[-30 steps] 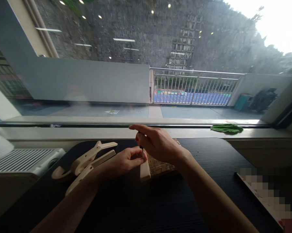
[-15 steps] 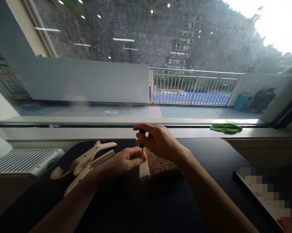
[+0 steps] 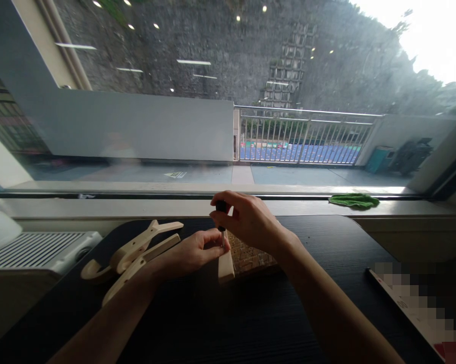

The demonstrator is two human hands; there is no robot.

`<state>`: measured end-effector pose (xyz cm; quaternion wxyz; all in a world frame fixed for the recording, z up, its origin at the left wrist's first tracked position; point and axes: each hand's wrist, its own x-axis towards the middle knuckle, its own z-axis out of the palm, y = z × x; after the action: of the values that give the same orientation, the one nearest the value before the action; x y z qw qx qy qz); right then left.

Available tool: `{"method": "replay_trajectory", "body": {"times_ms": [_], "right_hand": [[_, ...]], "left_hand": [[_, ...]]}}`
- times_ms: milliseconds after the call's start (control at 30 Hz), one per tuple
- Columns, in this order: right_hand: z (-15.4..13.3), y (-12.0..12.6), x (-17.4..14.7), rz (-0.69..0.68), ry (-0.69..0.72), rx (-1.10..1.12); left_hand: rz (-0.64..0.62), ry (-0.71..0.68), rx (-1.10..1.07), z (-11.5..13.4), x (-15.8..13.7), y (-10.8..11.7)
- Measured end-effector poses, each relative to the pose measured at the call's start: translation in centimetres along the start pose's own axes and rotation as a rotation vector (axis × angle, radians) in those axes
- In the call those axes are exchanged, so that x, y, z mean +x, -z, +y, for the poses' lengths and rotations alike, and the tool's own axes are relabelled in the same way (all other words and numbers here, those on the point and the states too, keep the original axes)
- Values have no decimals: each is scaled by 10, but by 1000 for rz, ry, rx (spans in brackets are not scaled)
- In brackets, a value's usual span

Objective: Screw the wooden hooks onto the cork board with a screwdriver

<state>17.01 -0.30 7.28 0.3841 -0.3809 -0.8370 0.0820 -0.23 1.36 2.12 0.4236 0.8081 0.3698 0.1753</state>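
My right hand point(image 3: 246, 215) is closed around the black handle of a screwdriver point(image 3: 220, 208), held upright with its shaft pointing down. My left hand point(image 3: 201, 248) pinches with thumb and forefinger at the lower end of the shaft. Whatever sits between those fingertips is hidden. Just beneath them lies a pale wooden bar point(image 3: 226, 267), set along the left edge of a brown woven panel point(image 3: 252, 253). My right wrist and forearm cover part of that panel.
Several curved pale wooden pieces point(image 3: 136, 245) with holes lie left on the black table point(image 3: 220, 323). A green cloth point(image 3: 355, 200) rests on the window sill. A long pale strip point(image 3: 402, 308), partly pixelated, is at the right. A radiator point(image 3: 41, 247) stands left.
My right hand and the screwdriver handle have shifted very slightly. Both hands keep the same grip, and the wooden pieces stay put apart from a small shift of the whole view.
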Motion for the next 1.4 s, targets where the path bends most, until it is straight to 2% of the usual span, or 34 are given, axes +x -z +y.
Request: {"method": "replay_trajectory", "body": {"times_ms": [167,367,533,733,900,1100,1400], "right_hand": [[-6,-4,0,1,49,-27],[-7,-3,-1,-67,-31,-39],[0,-2,-1,-38,-31,-31],[3,-5,0,-37,-51,-35],[1,-3,-2,-56,-5,10],[-5,0,-2,-117,12,12],[-1,0,1,-80,-7,-24]], "left_hand": [[-19,53,-16,-2,1,-1],[-16,49,-22,-6,1,0],[16,26,-3,-6,1,0],[-3,36,37,-1,2,0],[0,22,25,-3,1,1],[18,69,30,-7,1,-1],[33,-1,37,-7,3,-3]]}}
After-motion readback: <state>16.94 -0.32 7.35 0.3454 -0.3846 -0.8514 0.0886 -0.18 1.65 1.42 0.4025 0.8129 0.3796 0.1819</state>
